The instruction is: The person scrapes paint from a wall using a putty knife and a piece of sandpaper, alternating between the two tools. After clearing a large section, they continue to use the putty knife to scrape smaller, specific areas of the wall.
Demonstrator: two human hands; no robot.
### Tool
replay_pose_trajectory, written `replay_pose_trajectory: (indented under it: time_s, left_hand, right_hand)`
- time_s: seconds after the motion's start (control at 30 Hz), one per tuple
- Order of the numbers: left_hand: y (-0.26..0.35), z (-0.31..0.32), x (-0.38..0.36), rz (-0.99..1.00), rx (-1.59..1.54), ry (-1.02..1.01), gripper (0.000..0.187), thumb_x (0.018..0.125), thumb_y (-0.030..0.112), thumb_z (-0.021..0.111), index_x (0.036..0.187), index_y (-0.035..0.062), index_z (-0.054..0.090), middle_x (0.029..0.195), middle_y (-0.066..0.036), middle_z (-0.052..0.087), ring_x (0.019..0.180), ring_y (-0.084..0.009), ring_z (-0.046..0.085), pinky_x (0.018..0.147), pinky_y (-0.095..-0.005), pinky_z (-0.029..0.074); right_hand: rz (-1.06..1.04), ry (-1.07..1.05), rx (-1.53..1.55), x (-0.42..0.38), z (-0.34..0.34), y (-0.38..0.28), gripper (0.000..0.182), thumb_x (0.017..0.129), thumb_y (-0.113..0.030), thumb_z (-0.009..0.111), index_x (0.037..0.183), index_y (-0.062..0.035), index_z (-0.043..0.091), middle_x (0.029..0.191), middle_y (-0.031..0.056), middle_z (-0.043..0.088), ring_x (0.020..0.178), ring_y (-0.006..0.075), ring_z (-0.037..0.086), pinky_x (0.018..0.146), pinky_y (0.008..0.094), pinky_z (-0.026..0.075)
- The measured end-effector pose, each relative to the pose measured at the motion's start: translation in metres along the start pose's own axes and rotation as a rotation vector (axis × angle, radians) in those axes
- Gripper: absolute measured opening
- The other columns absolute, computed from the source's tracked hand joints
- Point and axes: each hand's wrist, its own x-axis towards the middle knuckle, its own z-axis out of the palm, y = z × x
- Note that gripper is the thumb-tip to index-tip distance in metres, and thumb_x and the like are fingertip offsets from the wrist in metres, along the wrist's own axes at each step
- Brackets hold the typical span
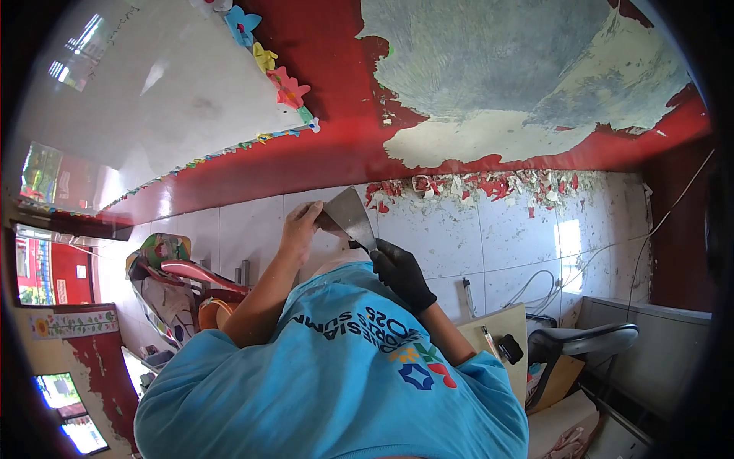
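One scraper [357, 223] is gripped by the gloved right hand [399, 275]. Its blade [349, 213] is pinched by the bare left hand [300, 226].

grey scraper blade [352, 216], black glove [403, 275], turquoise shirt [306, 390], red wall [329, 53], whitish tiles [447, 237]

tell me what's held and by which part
A scraper, by its handle, in the gloved right hand; the left hand is at the blade, its grip unclear.

Colourful flower decorations [289, 88] line the edge of a whiteboard [195, 96].
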Motion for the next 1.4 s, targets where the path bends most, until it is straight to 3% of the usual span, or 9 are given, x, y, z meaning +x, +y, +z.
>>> replay_pose_trajectory:
  time_s: [0.37,0.57,0.83,0.93,1.03,1.17,1.23,1.33,1.4]
  left_hand:
    - [-0.01,-0.011,0.012,-0.018,0.023,-0.032,0.022,0.082,0.011,0.059,0.101,-0.0009,0.06,0.093,-0.006,0.06,0.084,-0.0125,0.054,0.076,-0.0257,0.042]
    - [-0.009,0.003,0.031,0.007,-0.03,-0.018,0.032,0.08,0.01,0.062,0.108,-0.0039,0.057,0.096,-0.009,0.06,0.088,-0.0153,0.056,0.081,-0.0271,0.043]
    - [0.007,0.054,0.08,-0.302,-0.304,-0.239,0.027,0.083,0.007,0.059,0.106,-0.0087,0.056,0.104,-0.015,0.06,0.1,-0.023,0.058,0.089,-0.0337,0.047]
    - [0.015,0.085,0.105,-0.367,-0.405,-0.406,0.016,0.085,0.006,0.056,0.098,-0.0021,0.055,0.098,-0.015,0.06,0.092,-0.0273,0.061,0.085,-0.04,0.05]
    - [0.024,0.117,0.129,-0.364,-0.371,-0.478,0.02,0.085,0.009,0.058,0.101,0.0003,0.053,0.1,-0.011,0.06,0.092,-0.0257,0.061,0.082,-0.0413,0.05]
    - [0.028,0.152,0.166,-0.235,-0.174,-0.522,0.021,0.083,0.013,0.061,0.101,0.0053,0.053,0.097,-0.008,0.058,0.088,-0.0179,0.059,0.075,-0.0312,0.049]
    - [0.049,0.161,0.171,-0.214,-0.159,-0.564,0.023,0.084,0.016,0.061,0.104,0.0074,0.054,0.098,-0.007,0.058,0.086,-0.0149,0.057,0.073,-0.0289,0.047]
    - [0.067,0.165,0.187,-0.137,-0.048,-0.56,0.026,0.086,0.019,0.058,0.109,0.0077,0.053,0.101,-0.009,0.058,0.091,-0.0156,0.056,0.077,-0.028,0.047]
    - [0.078,0.167,0.193,-0.104,-0.131,-0.582,0.025,0.086,0.019,0.057,0.108,0.0083,0.053,0.1,-0.009,0.058,0.091,-0.0157,0.056,0.076,-0.0281,0.047]
  right_hand:
    - [0.069,-0.005,0.014,0.012,-0.001,0.001,0.026,0.09,-0.026,0.047,0.095,-0.0022,0.056,0.065,0.0027,0.053,0.058,0.0092,0.052,0.054,0.0246,0.043]
    - [0.102,0.031,0.039,0.022,-0.006,0.001,0.026,0.09,-0.026,0.047,0.099,-0.0039,0.057,0.064,0.0021,0.053,0.054,0.0089,0.051,0.051,0.0239,0.042]
    - [0.114,0.166,0.035,0.041,-0.035,-0.025,0.022,0.091,-0.023,0.045,0.09,-0.0034,0.055,0.064,0.0014,0.053,0.053,0.0073,0.05,0.049,0.0231,0.042]
    - [0.102,0.295,0.049,0.05,-0.049,-0.033,0.021,0.092,-0.021,0.044,0.09,-0.0028,0.055,0.062,0.0011,0.053,0.05,0.0065,0.049,0.046,0.0214,0.04]
    - [0.137,0.4,0.089,0.061,-0.065,-0.044,0.021,0.092,-0.021,0.044,0.088,-0.0026,0.055,0.06,0.0009,0.052,0.048,0.0061,0.048,0.046,0.0211,0.04]
    - [0.135,0.453,0.041,0.082,-0.091,-0.056,0.026,0.092,-0.021,0.044,0.103,-0.0009,0.057,0.057,0.0007,0.051,0.046,0.0064,0.046,0.046,0.0216,0.04]
    - [0.122,0.479,0.027,0.093,-0.096,-0.074,0.025,0.093,-0.021,0.044,0.1,-0.0008,0.058,0.058,0.0007,0.051,0.046,0.0065,0.047,0.045,0.0218,0.039]
    - [0.111,0.51,0.025,0.111,-0.098,-0.101,0.023,0.093,-0.021,0.043,0.081,-0.0031,0.052,0.06,0.0009,0.05,0.048,0.0068,0.047,0.044,0.0222,0.037]
    - [0.1,0.499,0.017,0.124,-0.103,-0.104,0.023,0.093,-0.021,0.043,0.082,-0.0029,0.052,0.061,0.0009,0.051,0.048,0.0067,0.047,0.045,0.0219,0.038]
